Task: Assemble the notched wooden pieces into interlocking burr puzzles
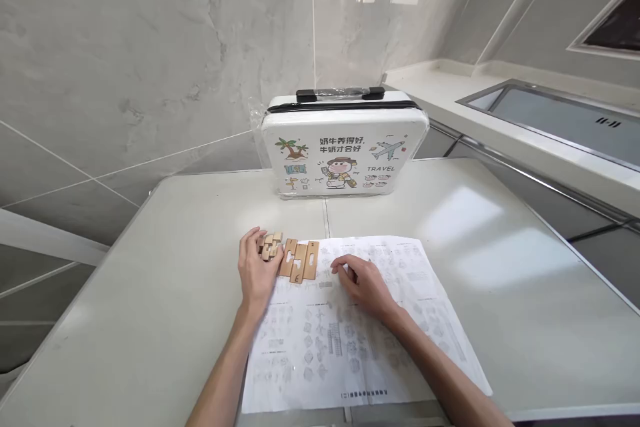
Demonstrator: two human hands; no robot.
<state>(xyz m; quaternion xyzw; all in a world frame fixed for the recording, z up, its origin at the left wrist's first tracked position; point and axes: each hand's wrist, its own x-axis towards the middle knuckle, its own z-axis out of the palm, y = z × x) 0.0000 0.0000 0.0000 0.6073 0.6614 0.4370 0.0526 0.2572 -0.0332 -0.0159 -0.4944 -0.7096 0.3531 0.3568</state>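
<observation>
My left hand (pixel 256 268) lies on the table with its fingers curled around a small cluster of wooden puzzle pieces (pixel 271 246). Right beside it, three flat notched wooden bars (pixel 299 260) lie side by side on the top edge of a printed instruction sheet (pixel 360 340). My right hand (pixel 364 282) rests on the sheet just right of the bars, fingers bent with the tips pressing the paper, and nothing shows in it.
A white cartoon-printed carry case (pixel 345 147) stands upright at the table's far edge against the tiled wall. The pale folding table (pixel 150 307) has a seam down its middle. A counter with a sink (pixel 560 120) runs along the right.
</observation>
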